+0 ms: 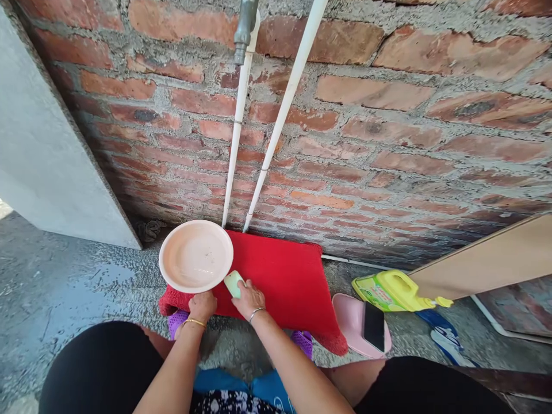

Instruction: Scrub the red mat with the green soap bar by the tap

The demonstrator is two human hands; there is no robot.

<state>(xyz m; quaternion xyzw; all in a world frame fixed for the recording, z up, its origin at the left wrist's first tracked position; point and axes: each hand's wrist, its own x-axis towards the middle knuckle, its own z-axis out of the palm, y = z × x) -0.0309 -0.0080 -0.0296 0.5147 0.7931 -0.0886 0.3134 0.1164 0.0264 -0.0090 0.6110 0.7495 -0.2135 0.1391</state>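
Observation:
A red mat (276,276) with fuzzy ends lies spread in front of me against the foot of the brick wall. My left hand (202,305) is closed at its near edge, just below the rim of a pale pink basin (196,227); the fingertips are hidden. The basin stands on the mat's left part with a little clear water in it. In my right hand (250,299) is a pale green rounded block (233,282) with a small dark spot near its far end, held over the mat right of the basin. Its underside is hidden, so I cannot tell whether it is soap or a brush.
Right of the mat, a dark phone (374,326) lies on a pink dustpan-like tray (345,310). A yellow detergent jug (388,290) lies beyond it, near blue-and-white slippers (451,342). White pipes (276,126) and a tap (245,34) run down the wall. The left floor (86,287) is wet.

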